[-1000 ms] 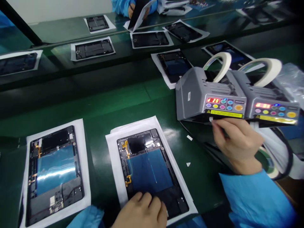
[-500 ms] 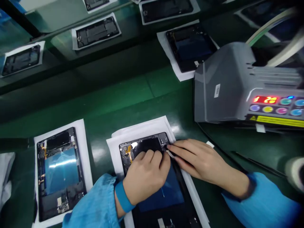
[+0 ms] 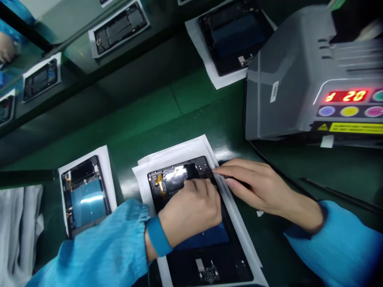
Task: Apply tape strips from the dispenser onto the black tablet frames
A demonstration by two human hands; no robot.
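An opened tablet (image 3: 239,255), its inner parts and a blue panel showing, lies on white sheets (image 3: 173,153) at the lower middle. My left hand (image 3: 191,213), with a blue band at the wrist, rests over its upper half with curled fingers. Whatever those fingers pinch is hidden beneath them. At the tablet's upper right edge is my right hand (image 3: 257,183), fingers stretched out and the thumb apart from them; its fingertips meet the edge near my left hand. No held thing shows in the right hand.
A second opened tablet (image 3: 89,197) lies on white paper to the left, near grey-white sheets (image 3: 18,231). A grey machine (image 3: 281,87) with a lit display stands at the right. Another tablet (image 3: 236,36) lies behind. Dark tweezers-like tool (image 3: 338,193) rests right. A co-worker's hand (image 3: 6,48) shows upper left.
The small white strip between my hands is out of sight. My left hand has shifted slightly right over the tablet, and my right fingertips now sit at its edge. The view has shifted.
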